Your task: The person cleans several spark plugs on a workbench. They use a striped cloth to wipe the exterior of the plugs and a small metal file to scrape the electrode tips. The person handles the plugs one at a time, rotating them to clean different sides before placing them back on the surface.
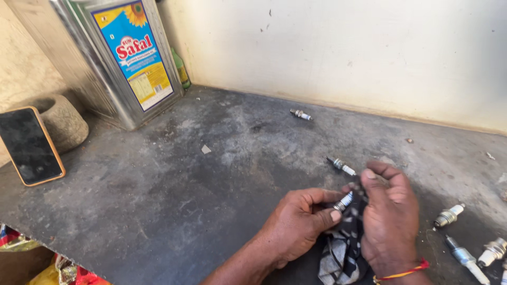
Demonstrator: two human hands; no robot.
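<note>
Dusty grey concrete made up the slab we worked at, backed by a pale plastered wall. Low in the view, at about five o'clock, our left hand pinched a small spark plug between thumb and fingers, its white tip pointing up toward one o'clock. Our right hand sat just beside it at three o'clock, fingers curled and clenched on a dark patterned cloth that was pressed against the plug and hung down between both hands toward six o'clock. So the plug lay in the gap between the hands, gripped by the left and touched by the cloth held in the right.

Just above the right fingertips, at twelve o'clock from them, a second plug lay loose on the slab. A third one rested farther back near the wall, well apart. Off at three o'clock from the right hand several more plugs lay together near the edge of the view.

At ten o'clock from the hands stood a large square metal tin with a blue and yellow label, a green bottle tucked behind it. Beside the tin sat a stone mortar, with a dark phone in an orange case leaning by it. A red and yellow thread circled our right wrist.
</note>
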